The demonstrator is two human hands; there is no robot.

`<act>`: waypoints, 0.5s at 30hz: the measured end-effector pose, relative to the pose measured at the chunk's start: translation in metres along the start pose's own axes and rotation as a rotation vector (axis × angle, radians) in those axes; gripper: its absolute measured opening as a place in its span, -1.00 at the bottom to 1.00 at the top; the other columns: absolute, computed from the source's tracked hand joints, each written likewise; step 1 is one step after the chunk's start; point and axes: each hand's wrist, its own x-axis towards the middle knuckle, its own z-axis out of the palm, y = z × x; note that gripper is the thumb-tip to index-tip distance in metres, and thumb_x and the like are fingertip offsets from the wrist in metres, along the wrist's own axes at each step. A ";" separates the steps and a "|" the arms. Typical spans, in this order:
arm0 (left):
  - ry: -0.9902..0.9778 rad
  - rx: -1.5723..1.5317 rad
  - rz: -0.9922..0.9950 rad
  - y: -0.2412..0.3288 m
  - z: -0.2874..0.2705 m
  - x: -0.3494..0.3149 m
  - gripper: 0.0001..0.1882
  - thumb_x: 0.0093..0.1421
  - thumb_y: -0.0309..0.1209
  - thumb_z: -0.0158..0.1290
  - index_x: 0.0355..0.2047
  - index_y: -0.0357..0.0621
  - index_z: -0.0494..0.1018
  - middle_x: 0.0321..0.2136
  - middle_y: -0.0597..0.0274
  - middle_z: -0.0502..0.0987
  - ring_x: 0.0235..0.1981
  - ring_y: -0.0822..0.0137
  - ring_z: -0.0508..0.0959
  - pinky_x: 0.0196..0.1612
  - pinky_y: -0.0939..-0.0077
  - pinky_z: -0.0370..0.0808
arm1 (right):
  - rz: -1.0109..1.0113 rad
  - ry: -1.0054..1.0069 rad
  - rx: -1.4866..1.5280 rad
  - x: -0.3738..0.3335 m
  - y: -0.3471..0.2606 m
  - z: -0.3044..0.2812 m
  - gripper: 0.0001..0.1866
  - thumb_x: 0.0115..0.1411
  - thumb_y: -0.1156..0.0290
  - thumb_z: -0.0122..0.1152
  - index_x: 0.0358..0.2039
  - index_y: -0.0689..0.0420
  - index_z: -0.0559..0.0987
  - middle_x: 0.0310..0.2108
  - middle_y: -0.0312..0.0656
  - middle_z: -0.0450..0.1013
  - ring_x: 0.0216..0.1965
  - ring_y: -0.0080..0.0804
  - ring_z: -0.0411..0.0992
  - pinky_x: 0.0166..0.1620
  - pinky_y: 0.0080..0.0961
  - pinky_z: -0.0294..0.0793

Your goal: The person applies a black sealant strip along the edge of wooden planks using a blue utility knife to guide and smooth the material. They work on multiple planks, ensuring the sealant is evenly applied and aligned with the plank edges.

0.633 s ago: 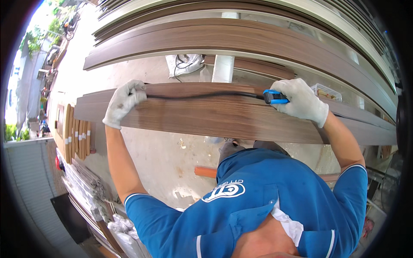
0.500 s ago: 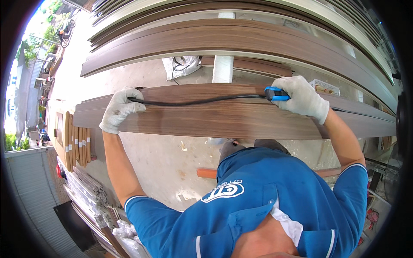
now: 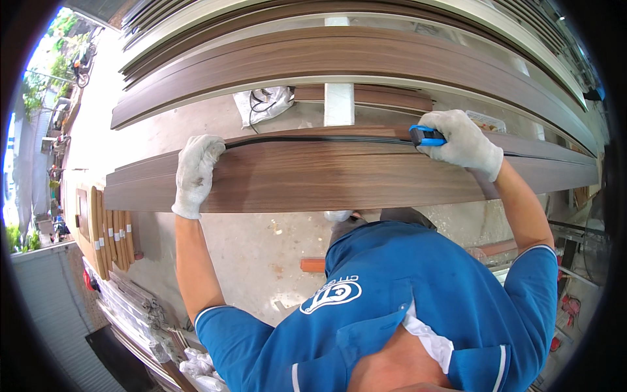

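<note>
A long brown wood-grain panel (image 3: pixel 313 179) lies crosswise before me. Along its far part runs a thin black flexible strip (image 3: pixel 320 138), close to straight between my hands. My gloved left hand (image 3: pixel 197 173) is closed at the strip's left part, with its fingertips over the panel's far edge. In my gloved right hand (image 3: pixel 460 142) is a blue-and-black hand tool (image 3: pixel 427 136), its kind unclear. The tool touches or sits over the strip, which continues past that hand to the right. My palm hides part of the tool.
Beyond the panel, another wood-grain panel (image 3: pixel 326 55) and several long profiles rest on a white support (image 3: pixel 339 108). A white sack (image 3: pixel 263 104) lies on the floor. Wrapped boards (image 3: pixel 111 232) stand at the left, and a white crate (image 3: pixel 486 122) is at the far right.
My left hand has moved right and closed up on the strip, which sagged between my hands before and now lies straighter and nearer the panel's far edge. My right hand still holds the tool.
</note>
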 end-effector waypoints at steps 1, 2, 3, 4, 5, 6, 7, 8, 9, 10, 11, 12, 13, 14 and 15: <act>0.050 -0.005 0.089 0.001 0.005 -0.002 -0.86 0.38 -0.39 0.14 -0.19 -0.19 0.61 -0.32 0.11 0.60 -0.21 0.09 0.57 -0.09 0.31 0.51 | 0.004 0.001 0.005 0.000 0.000 0.000 -0.84 0.11 0.42 0.40 -0.34 0.17 0.60 -0.49 -0.04 0.49 -0.44 -0.02 0.48 -0.29 -0.21 0.47; 0.076 0.003 0.108 0.001 0.009 -0.004 -0.88 0.38 -0.41 0.13 -0.20 -0.19 0.60 -0.32 0.12 0.60 -0.19 0.09 0.57 -0.08 0.30 0.51 | 0.007 -0.007 -0.005 0.000 0.000 0.000 -0.84 0.11 0.41 0.40 -0.34 0.18 0.60 -0.49 -0.04 0.49 -0.43 -0.01 0.48 -0.29 -0.20 0.47; 0.102 0.010 0.125 0.000 0.013 -0.006 -0.89 0.38 -0.43 0.12 -0.21 -0.19 0.59 -0.32 0.13 0.60 -0.18 0.08 0.57 -0.08 0.28 0.51 | 0.005 -0.012 -0.006 0.000 0.001 0.000 -0.83 0.11 0.41 0.40 -0.34 0.18 0.60 -0.49 -0.05 0.49 -0.43 0.00 0.48 -0.29 -0.19 0.47; 0.131 0.052 0.143 -0.001 0.017 -0.008 -0.90 0.38 -0.45 0.11 -0.22 -0.18 0.58 -0.33 0.14 0.59 -0.19 0.08 0.56 -0.08 0.28 0.50 | 0.006 -0.018 -0.009 0.001 0.001 0.000 -0.83 0.11 0.40 0.40 -0.34 0.18 0.60 -0.49 -0.05 0.49 -0.43 0.00 0.48 -0.29 -0.18 0.46; 0.164 0.096 0.160 -0.002 0.020 -0.011 -0.92 0.38 -0.46 0.10 -0.23 -0.18 0.58 -0.33 0.15 0.59 -0.19 0.07 0.55 -0.08 0.27 0.50 | 0.003 -0.039 0.000 0.002 0.002 -0.001 -0.81 0.12 0.38 0.40 -0.31 0.17 0.59 -0.49 -0.05 0.49 -0.42 0.00 0.49 -0.28 -0.18 0.47; 0.205 0.136 0.155 -0.004 0.023 -0.013 -0.93 0.37 -0.47 0.10 -0.24 -0.17 0.57 -0.34 0.16 0.59 -0.20 0.07 0.54 -0.08 0.26 0.49 | 0.006 -0.057 0.009 0.003 0.002 -0.003 -0.78 0.13 0.35 0.41 -0.29 0.17 0.59 -0.48 -0.06 0.50 -0.42 -0.01 0.50 -0.27 -0.19 0.48; 0.212 0.206 0.165 -0.005 0.027 -0.015 -0.93 0.37 -0.43 0.10 -0.25 -0.11 0.55 -0.33 0.16 0.58 -0.20 0.05 0.52 -0.11 0.17 0.46 | 0.027 -0.088 0.015 0.004 0.003 -0.005 -0.76 0.14 0.33 0.41 -0.26 0.16 0.59 -0.48 -0.06 0.51 -0.41 -0.01 0.51 -0.26 -0.19 0.49; 0.225 0.299 0.174 -0.007 0.031 -0.017 -0.92 0.37 -0.41 0.10 -0.25 -0.09 0.55 -0.32 0.17 0.58 -0.19 0.04 0.52 -0.10 0.14 0.44 | 0.008 -0.100 0.036 0.006 0.004 -0.010 -0.72 0.17 0.27 0.41 -0.21 0.15 0.59 -0.48 -0.07 0.51 -0.40 -0.03 0.52 -0.25 -0.20 0.49; 0.242 0.380 0.162 -0.008 0.034 -0.019 -0.92 0.37 -0.39 0.10 -0.26 -0.07 0.55 -0.31 0.17 0.58 -0.18 0.04 0.52 -0.10 0.11 0.43 | 0.009 -0.125 0.053 0.009 0.007 -0.017 -0.68 0.19 0.22 0.40 -0.17 0.14 0.58 -0.48 -0.08 0.51 -0.39 -0.05 0.53 -0.24 -0.21 0.50; 0.242 0.458 0.148 -0.009 0.037 -0.020 -0.92 0.37 -0.37 0.10 -0.26 -0.05 0.55 -0.30 0.17 0.59 -0.16 0.03 0.52 -0.10 0.08 0.42 | 0.055 -0.160 0.047 0.009 0.010 -0.025 -0.64 0.22 0.16 0.39 -0.13 0.13 0.57 -0.48 -0.10 0.52 -0.39 -0.07 0.54 -0.22 -0.22 0.51; 0.270 0.522 0.246 -0.010 0.037 -0.021 -0.87 0.43 -0.44 0.06 -0.28 -0.20 0.53 -0.34 0.05 0.57 -0.24 -0.05 0.50 -0.17 0.09 0.44 | 0.104 -0.201 0.053 0.005 0.013 -0.039 -0.51 0.27 -0.04 0.35 -0.04 0.10 0.54 -0.46 -0.11 0.53 -0.32 -0.13 0.58 -0.17 -0.27 0.53; 0.248 0.473 0.102 -0.011 0.039 -0.021 -0.86 0.42 -0.30 0.07 -0.25 -0.04 0.55 -0.28 0.13 0.58 -0.12 -0.04 0.53 -0.08 0.02 0.41 | 0.103 -0.143 0.036 0.003 0.018 -0.049 -0.50 0.32 -0.07 0.28 0.01 0.09 0.55 -0.41 -0.12 0.55 -0.28 -0.21 0.58 -0.14 -0.26 0.53; 0.217 0.365 0.090 -0.012 0.036 -0.021 -0.83 0.44 -0.29 0.06 -0.26 -0.07 0.55 -0.28 0.08 0.56 -0.12 -0.06 0.52 -0.07 0.03 0.41 | 0.200 -0.157 0.111 0.000 0.024 -0.062 -0.52 0.34 -0.01 0.26 0.05 0.09 0.55 -0.36 -0.12 0.58 -0.29 -0.25 0.57 -0.13 -0.26 0.54; 0.258 0.369 0.199 -0.012 0.036 -0.021 -0.80 0.44 -0.30 0.05 -0.28 -0.13 0.54 -0.29 0.04 0.54 -0.14 -0.07 0.49 -0.07 0.07 0.40 | 0.294 -0.168 0.187 -0.005 0.032 -0.076 -0.55 0.37 0.05 0.24 0.10 0.09 0.55 -0.31 -0.13 0.61 -0.29 -0.30 0.55 -0.11 -0.26 0.55; 0.243 0.291 0.262 -0.011 0.032 -0.020 -0.75 0.46 -0.28 0.04 -0.30 -0.18 0.49 -0.33 0.02 0.48 -0.20 -0.05 0.43 -0.08 0.10 0.37 | 0.253 -0.139 0.183 -0.012 0.039 -0.089 -0.57 0.37 0.11 0.23 0.12 0.09 0.55 -0.30 -0.16 0.59 -0.28 -0.29 0.54 -0.11 -0.28 0.55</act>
